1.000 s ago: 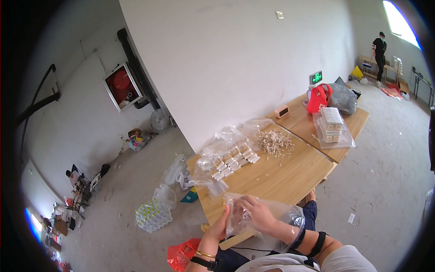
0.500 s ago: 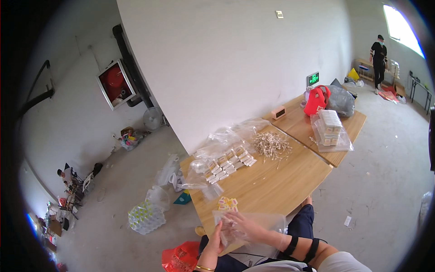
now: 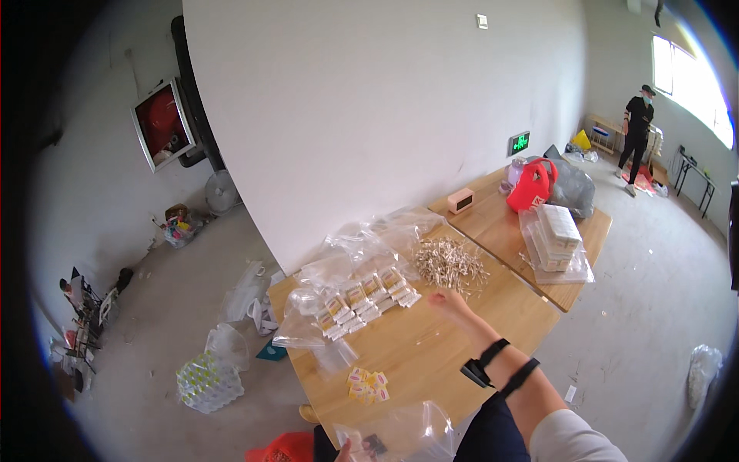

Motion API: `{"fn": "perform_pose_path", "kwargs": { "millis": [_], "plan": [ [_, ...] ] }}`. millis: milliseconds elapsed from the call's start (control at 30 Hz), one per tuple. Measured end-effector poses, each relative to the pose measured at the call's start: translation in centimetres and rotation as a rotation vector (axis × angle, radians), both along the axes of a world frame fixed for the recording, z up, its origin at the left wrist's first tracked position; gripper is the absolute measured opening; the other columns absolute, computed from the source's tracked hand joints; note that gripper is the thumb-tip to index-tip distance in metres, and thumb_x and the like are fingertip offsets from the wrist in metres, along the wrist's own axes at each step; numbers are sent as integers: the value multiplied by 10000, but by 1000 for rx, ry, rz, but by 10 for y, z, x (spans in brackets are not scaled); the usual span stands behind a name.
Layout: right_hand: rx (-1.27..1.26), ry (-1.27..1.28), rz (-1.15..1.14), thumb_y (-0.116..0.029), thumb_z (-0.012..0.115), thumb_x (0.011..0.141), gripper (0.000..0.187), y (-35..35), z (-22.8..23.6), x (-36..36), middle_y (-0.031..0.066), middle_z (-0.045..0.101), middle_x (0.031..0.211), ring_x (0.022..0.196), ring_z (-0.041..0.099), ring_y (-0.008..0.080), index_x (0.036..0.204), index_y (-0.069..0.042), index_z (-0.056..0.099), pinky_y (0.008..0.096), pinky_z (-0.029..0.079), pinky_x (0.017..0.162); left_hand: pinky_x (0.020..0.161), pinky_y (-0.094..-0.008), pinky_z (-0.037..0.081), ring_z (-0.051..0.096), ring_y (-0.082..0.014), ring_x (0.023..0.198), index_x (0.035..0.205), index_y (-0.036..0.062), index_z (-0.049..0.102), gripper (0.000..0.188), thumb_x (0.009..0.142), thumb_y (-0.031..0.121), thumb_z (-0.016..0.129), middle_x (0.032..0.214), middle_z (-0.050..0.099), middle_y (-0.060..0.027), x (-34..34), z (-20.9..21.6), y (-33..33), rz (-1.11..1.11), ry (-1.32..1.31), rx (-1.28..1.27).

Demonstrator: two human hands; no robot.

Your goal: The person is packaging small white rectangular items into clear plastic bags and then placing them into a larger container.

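My left hand (image 3: 344,453), cut off by the lower edge, holds a clear plastic bag (image 3: 416,431) by its side. A small dark item shows through the film beside the fingers. My right hand (image 3: 449,302) reaches across the wooden table (image 3: 431,362) to the near edge of a heap of thin pale sticks that look like cotton swabs (image 3: 449,264). Its fingers are curled together; what they hold, if anything, is hidden. Left of it lie rows of small clear packets (image 3: 362,302) with yellowish labels. Several yellow-and-white cards (image 3: 368,385) lie near the bag.
Clear plastic film (image 3: 339,258) lies along the wall. A second table carries a pink clock (image 3: 460,201), a red bag (image 3: 533,185) and stacked white packs (image 3: 559,235). A green-topped bottle pack (image 3: 208,383) and red bag (image 3: 283,448) are low left. A person (image 3: 636,135) stands far right.
My right hand has left the plastic bag and moved forward to the stick heap. My left hand and the bag are lower in view. The whole view has shifted; the far person has changed stance.
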State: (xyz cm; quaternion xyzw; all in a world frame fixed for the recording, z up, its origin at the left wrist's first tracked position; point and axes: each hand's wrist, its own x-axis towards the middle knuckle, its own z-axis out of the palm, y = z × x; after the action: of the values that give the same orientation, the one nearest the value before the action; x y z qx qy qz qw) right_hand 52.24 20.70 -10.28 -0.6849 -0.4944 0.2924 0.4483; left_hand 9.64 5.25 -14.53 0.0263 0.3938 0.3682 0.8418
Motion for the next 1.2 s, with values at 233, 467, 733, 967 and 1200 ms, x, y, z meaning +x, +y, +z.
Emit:
{"fn": "perform_pose_path", "kwargs": {
  "millis": [233,467,733,967,1200],
  "plan": [
    [-99,-170,-120,-384,716,753,458,115,-27,-9,138,685,907,853,669,269,1021,-19,645,371,514,735,787,-429,515,629,-291,891,1292,113,516,426,884,233,542,1056,643,-123,12,-45,45,-36,65,20],
    [-365,-313,-172,-551,701,710,692,158,-29,-24,166,667,1049,989,638,333,1161,-36,596,419,494,842,767,-437,522,625,-279,881,1296,109,492,435,899,279,536,1068,623,-122,11,-84,51,-51,160,30],
    [-318,-233,-83,-518,735,704,631,169,-41,-9,142,689,930,865,661,296,1156,-88,633,390,496,751,744,-445,531,620,-266,870,1301,105,463,452,915,332,528,1083,601,-121,14,-96,45,-89,267,131],
    [-292,79,-103,-474,783,657,601,67,4,-14,160,675,901,748,660,232,968,16,627,333,507,639,724,-453,538,616,-255,861,1304,102,438,473,930,378,521,1096,581,-120,3,-87,22,-81,392,245],
    [-282,-256,-58,-312,751,710,454,-134,-23,8,139,647,939,866,639,305,1019,-40,559,399,513,738,704,-460,546,612,-243,851,1308,98,413,499,944,424,514,1109,562,-119,2,-78,-47,-189,518,297]
  ]
}}
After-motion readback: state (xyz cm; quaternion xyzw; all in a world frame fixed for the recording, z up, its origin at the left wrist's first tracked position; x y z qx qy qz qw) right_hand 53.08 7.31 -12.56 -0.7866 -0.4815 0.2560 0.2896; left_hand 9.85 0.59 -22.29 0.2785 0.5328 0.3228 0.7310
